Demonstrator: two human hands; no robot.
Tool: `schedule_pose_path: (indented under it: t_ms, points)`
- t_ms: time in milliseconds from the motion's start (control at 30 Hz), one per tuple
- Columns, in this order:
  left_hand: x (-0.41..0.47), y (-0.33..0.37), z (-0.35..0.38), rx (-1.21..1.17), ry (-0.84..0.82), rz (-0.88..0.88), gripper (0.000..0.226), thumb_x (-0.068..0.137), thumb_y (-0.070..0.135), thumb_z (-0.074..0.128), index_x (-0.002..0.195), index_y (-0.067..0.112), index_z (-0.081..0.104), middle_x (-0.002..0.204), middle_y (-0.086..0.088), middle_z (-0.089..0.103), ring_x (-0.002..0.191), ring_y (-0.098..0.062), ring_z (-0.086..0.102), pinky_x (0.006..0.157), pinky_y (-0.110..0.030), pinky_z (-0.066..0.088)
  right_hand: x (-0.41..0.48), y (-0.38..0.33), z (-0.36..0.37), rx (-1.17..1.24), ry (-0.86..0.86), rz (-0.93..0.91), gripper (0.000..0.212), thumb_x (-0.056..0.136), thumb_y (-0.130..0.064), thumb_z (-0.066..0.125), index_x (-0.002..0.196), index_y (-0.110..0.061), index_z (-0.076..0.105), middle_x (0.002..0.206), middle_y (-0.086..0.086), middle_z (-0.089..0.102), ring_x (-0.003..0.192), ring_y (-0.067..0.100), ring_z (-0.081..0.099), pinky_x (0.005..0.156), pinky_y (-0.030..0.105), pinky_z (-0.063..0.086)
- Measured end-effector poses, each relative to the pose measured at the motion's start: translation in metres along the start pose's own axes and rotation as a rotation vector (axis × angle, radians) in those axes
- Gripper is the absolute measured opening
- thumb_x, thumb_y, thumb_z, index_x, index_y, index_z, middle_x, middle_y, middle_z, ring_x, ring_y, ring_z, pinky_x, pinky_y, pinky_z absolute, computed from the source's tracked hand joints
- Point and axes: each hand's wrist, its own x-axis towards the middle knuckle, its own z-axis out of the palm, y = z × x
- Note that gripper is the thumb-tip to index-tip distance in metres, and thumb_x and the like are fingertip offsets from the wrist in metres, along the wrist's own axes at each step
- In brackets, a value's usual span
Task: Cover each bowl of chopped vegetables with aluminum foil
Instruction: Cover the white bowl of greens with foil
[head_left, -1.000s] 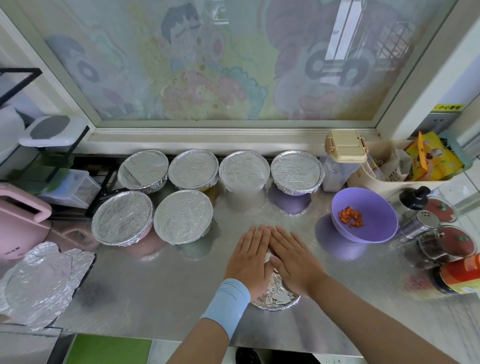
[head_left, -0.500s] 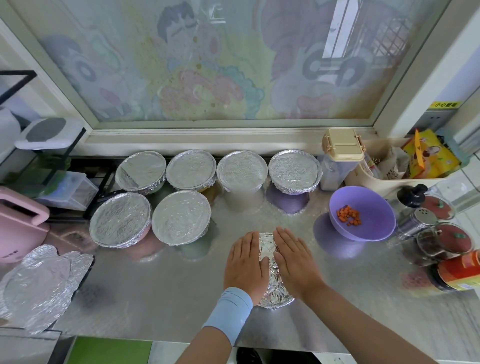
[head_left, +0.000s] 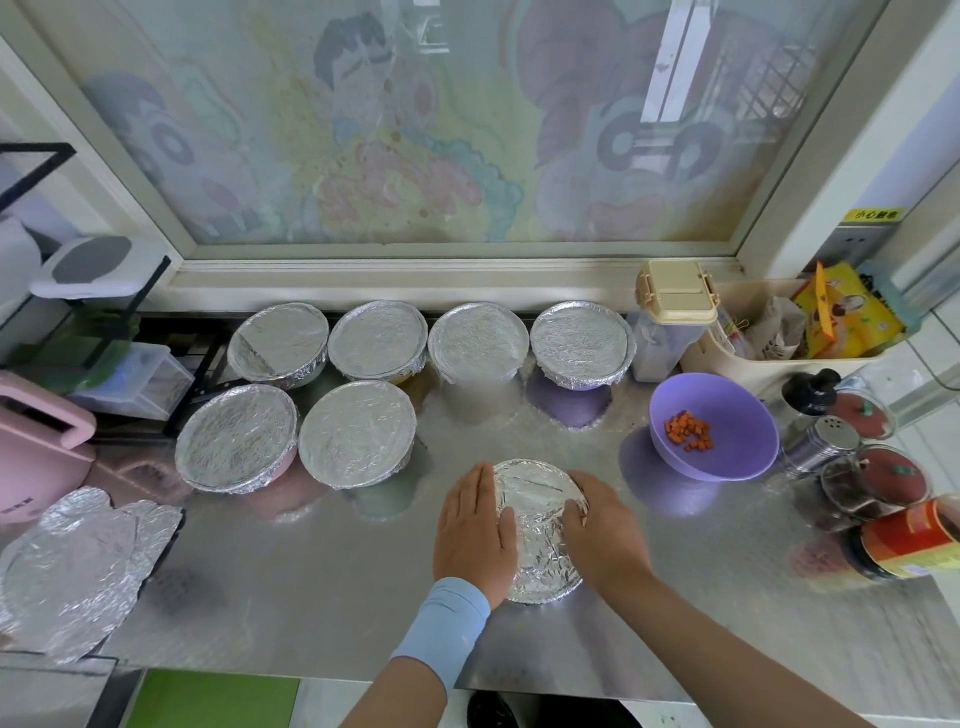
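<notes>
The person is working at the near bowl (head_left: 546, 586), which is sitting on the table (head_left: 311, 587) directly in front of them, between the two hands. Foil (head_left: 537, 512) is covering its whole top. The left hand (head_left: 475, 535) is lying flat against the bowl's left side, fingers straight and pointing away from the body, with the thumb resting on the foil. The right hand (head_left: 608, 535) is cupping the right side. Its fingertips seem to be bending over the rim, though the foil's glare is making that hard to read. So one grip is pressing with an open palm and the other is curling around the edge. Neither is lifting anything.

Six covered bowls (head_left: 358, 434) are standing in two rows beyond and to the left. Only the purple bowl (head_left: 727, 415), holding carrot cubes (head_left: 688, 431), is waiting uncovered. It is lying beyond and to the right of the hands, nearer the right hand. The spare foil sheets (head_left: 78, 561) are lying well apart at the table's left end, nearer the left hand. Judging from this, the edge-pressing is nearly finishing. The coming reach is likely splitting, with the left going for foil and the right going for the purple bowl.
</notes>
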Motion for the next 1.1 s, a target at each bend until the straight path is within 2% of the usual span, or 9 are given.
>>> schedule_pose_path:
  t_ms: [200,300,367,433,533,633,767,900,1100]
  points:
    - [0.011,0.002,-0.014,-0.034,0.17,-0.08,0.06,0.093,0.044,0.021,0.137,0.012,0.045,0.14,-0.006,0.047,0.131,-0.028,0.041,0.115,-0.039,0.028,0.022,-0.006,-0.007,0.256,-0.132,0.142,0.041,0.095,-0.01,0.043,0.121,-0.032,0.066,0.082,-0.011,0.067,0.071,0.013,0.063,0.078,0.032,0.055]
    - [0.028,-0.006,-0.029,-0.133,0.088,-0.006,0.05,0.1,0.035,0.035,0.147,0.016,0.036,0.15,-0.002,0.039,0.139,-0.022,0.032,0.117,-0.035,0.024,0.032,-0.014,-0.011,0.46,-0.149,0.247,0.042,0.098,-0.01,0.045,0.135,-0.024,0.059,0.096,0.001,0.068,0.07,0.021,0.064,0.069,0.033,0.055]
    - [0.037,-0.011,-0.034,-0.186,0.017,0.051,0.047,0.103,0.03,0.035,0.149,0.021,0.035,0.153,0.001,0.038,0.141,-0.017,0.031,0.117,-0.032,0.024,0.032,-0.015,-0.012,0.517,-0.097,0.313,0.039,0.101,-0.013,0.044,0.138,-0.02,0.054,0.113,0.005,0.065,0.092,0.03,0.067,0.071,0.023,0.049]
    - [0.04,-0.01,-0.035,-0.282,-0.06,0.027,0.044,0.104,0.031,0.032,0.147,0.027,0.039,0.151,0.006,0.042,0.139,-0.012,0.035,0.114,-0.028,0.026,0.025,-0.01,-0.005,0.494,-0.095,0.335,0.038,0.102,-0.02,0.042,0.138,-0.024,0.054,0.116,0.001,0.064,0.093,0.026,0.065,0.078,0.022,0.05]
    - [0.036,-0.005,-0.028,-0.564,-0.119,-0.116,0.039,0.105,0.033,0.031,0.137,0.034,0.052,0.14,0.013,0.053,0.13,-0.008,0.046,0.107,-0.021,0.029,0.013,-0.005,0.014,0.595,-0.147,0.354,0.033,0.103,-0.023,0.041,0.13,-0.029,0.059,0.103,0.0,0.064,0.073,0.015,0.058,0.068,0.024,0.052]
    - [0.031,0.002,-0.025,-0.799,-0.052,-0.29,0.035,0.102,0.035,0.035,0.119,0.041,0.064,0.125,0.019,0.062,0.12,-0.007,0.054,0.108,-0.028,0.039,0.011,-0.006,0.021,0.698,-0.064,0.374,0.031,0.103,-0.018,0.039,0.116,-0.026,0.066,0.091,-0.003,0.068,0.066,0.011,0.057,0.06,0.025,0.049]
    - [0.033,0.002,-0.028,-1.065,-0.043,-0.446,0.034,0.097,0.032,0.042,0.101,0.037,0.075,0.111,0.015,0.07,0.107,-0.009,0.063,0.103,-0.036,0.047,0.012,-0.004,0.027,0.684,-0.047,0.376,0.031,0.102,-0.024,0.041,0.112,-0.034,0.068,0.095,-0.009,0.07,0.082,0.013,0.062,0.083,0.039,0.053]
    - [0.03,-0.005,-0.033,-1.403,0.024,-0.604,0.04,0.091,0.047,0.047,0.107,0.021,0.074,0.111,-0.001,0.073,0.108,-0.021,0.066,0.104,-0.043,0.046,0.011,-0.003,0.024,0.642,-0.086,0.317,0.032,0.103,-0.025,0.041,0.126,-0.036,0.061,0.108,-0.007,0.065,0.091,0.014,0.059,0.097,0.041,0.048]
    - [-0.015,0.004,-0.019,-1.514,0.226,-0.779,0.037,0.089,0.043,0.05,0.101,0.02,0.076,0.103,-0.005,0.075,0.101,-0.026,0.068,0.094,-0.041,0.052,-0.001,-0.003,0.027,0.578,-0.09,0.183,0.042,0.104,-0.024,0.041,0.145,-0.034,0.044,0.142,-0.009,0.051,0.128,0.016,0.049,0.115,0.04,0.034]
